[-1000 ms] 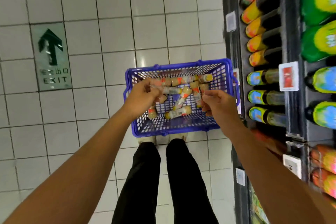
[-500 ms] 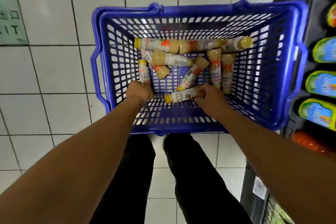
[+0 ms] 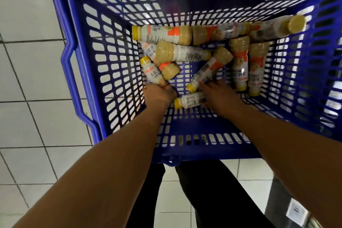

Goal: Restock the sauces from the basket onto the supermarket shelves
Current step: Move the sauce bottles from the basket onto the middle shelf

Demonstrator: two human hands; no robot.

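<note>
A blue plastic basket (image 3: 88,57) stands on the floor and holds several small sauce bottles with yellow caps and beige sauce, lying at all angles. My left hand (image 3: 158,94) is at the basket's bottom, fingers closed around the lower end of one tilted bottle (image 3: 153,71). My right hand (image 3: 219,96) lies over a bottle (image 3: 190,100) that rests flat near the front, fingers wrapped on its body; its fingertips also touch a diagonal bottle (image 3: 209,69).
White floor tiles (image 3: 31,120) surround the basket on the left. My dark trouser legs (image 3: 209,196) stand just behind the basket. A dark shelf base with a price label (image 3: 298,213) shows at the lower right.
The view has dropped much closer to the basket. Both hands have gone from hovering above it down to the bottles at its bottom and closed on them.
</note>
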